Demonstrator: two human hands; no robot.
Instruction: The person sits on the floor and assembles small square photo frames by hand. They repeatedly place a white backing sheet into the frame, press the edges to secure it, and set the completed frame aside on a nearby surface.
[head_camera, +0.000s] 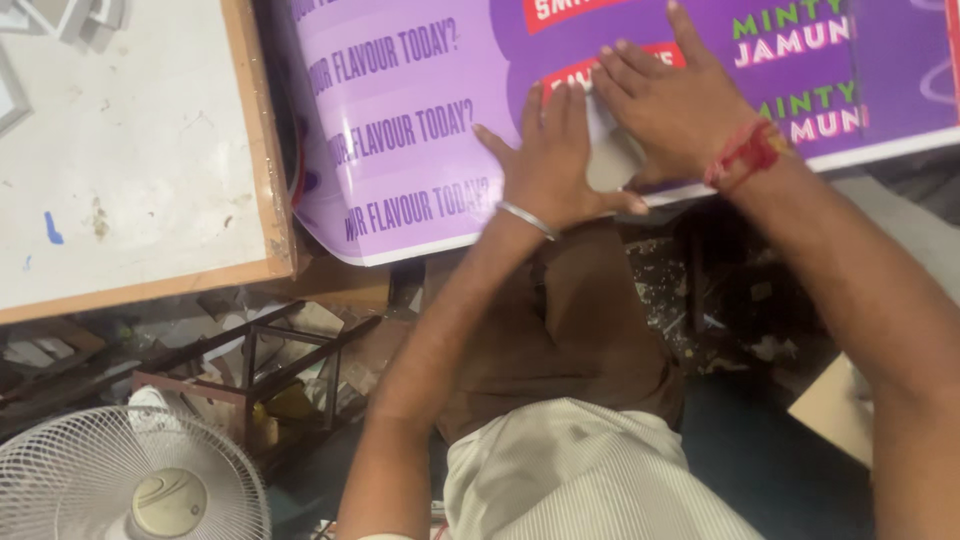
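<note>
— What are the hands doing over there?

— Both lie flat, fingers spread, gripping nothing. The left hand (548, 165) and the right hand (672, 105) press side by side on a small pale card (608, 150) that sits between them, at the near edge of the big purple poster (420, 110).

— Which hand is closer to the card?

— Both touch it. The left covers its left side, the right its top and right side; I can't tell whether it is loose or stuck down.

— And how does the poster lie?

— Its long axis runs left to right across the counter (900, 185), with the near-left corner curling over the edge. Pale lettering repeats in rows at the left; red label shapes and green-and-white lettering sit near the far edge and the right.

— Anything else about?

— A white board with a wooden rim (130, 160) to the left, and a white fan (120, 480) down on the floor.
</note>
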